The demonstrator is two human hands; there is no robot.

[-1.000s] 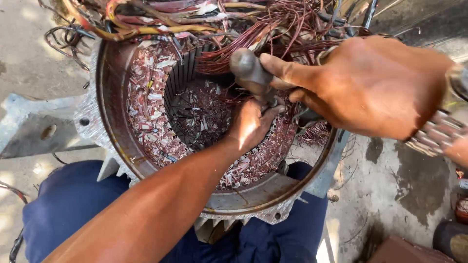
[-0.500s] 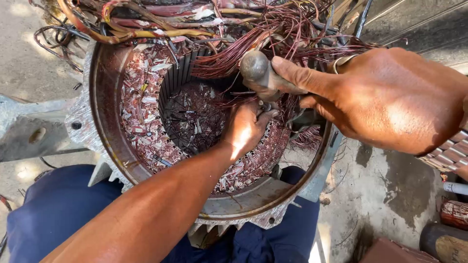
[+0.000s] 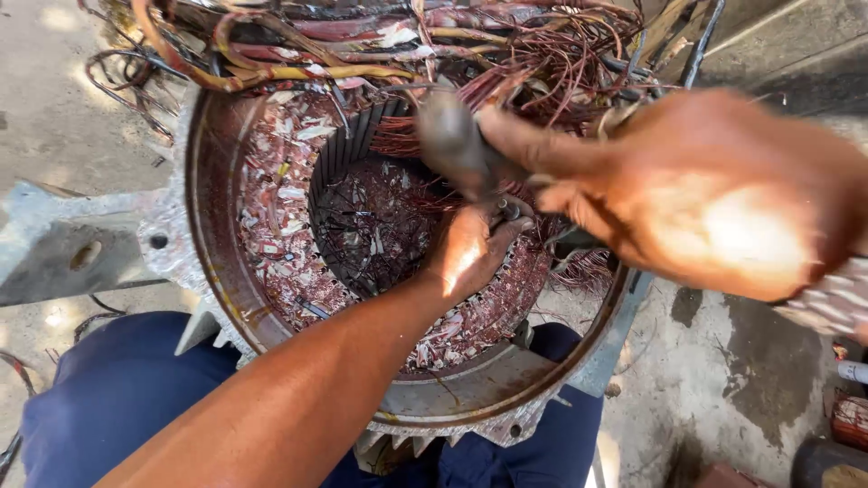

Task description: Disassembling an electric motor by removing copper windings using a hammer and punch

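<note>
Concrete floor (image 3: 54, 81), pale and sunlit, lies under the big motor stator (image 3: 271, 298), a round rusty housing standing open-end up between my blue-trousered knees (image 3: 117, 389). At the stator's inner wall, on its far-right side, my left hand (image 3: 470, 248) reaches across the bore, its grip pinching a thin metal chisel (image 3: 508, 210) set against the cut copper ends, I judge so that the point stays in one slot. Just above that, my right hand (image 3: 714, 194) is wrapped tight around a hammer (image 3: 452, 145), whose grey head is blurred over the chisel; I hold it close and short, I think, because room is tight. Beyond the stator's far rim a tangle of pulled copper windings (image 3: 542, 63) and yellow-sleeved leads (image 3: 271, 63) arches over the opening and crowds the hammer's path. Shredded insulation paper (image 3: 280, 208) litters the left face of the core, and a grey mounting foot (image 3: 63, 244) juts left.
</note>
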